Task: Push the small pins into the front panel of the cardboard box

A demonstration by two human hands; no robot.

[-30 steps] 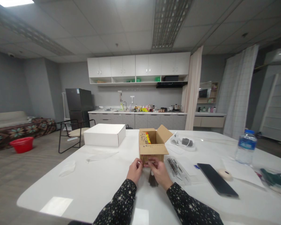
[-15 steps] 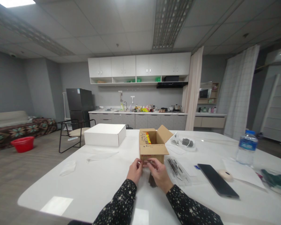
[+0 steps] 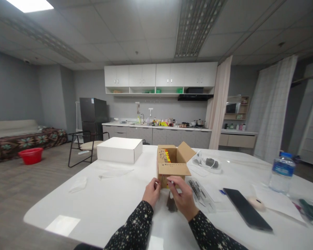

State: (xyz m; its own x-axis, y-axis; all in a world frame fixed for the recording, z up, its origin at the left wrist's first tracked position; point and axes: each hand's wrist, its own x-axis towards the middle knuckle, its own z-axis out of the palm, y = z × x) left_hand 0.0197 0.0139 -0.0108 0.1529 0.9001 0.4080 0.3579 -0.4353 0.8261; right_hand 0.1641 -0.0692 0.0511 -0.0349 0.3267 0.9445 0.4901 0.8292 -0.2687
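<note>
An open brown cardboard box (image 3: 172,163) stands on the white table (image 3: 112,205), its front flap folded toward me. Both my hands are just in front of it. My left hand (image 3: 151,192) is curled with its fingertips pinched on something small. My right hand (image 3: 182,196) pinches a thin light object by its tip, near the box's front face. A small dark item (image 3: 170,204) lies on the table between my hands, partly hidden. I cannot make out what either hand grips.
A closed white box (image 3: 120,149) sits at the back left. Right of the cardboard box lie clear bags with dark pieces (image 3: 199,192), a black tablet (image 3: 246,212), a tape roll (image 3: 256,202) and a water bottle (image 3: 281,172). A crumpled white sheet (image 3: 78,184) lies at left.
The view has shifted a little lower and to the right. My hands have drawn slightly apart, and the right hand now lifts a thin object up.
</note>
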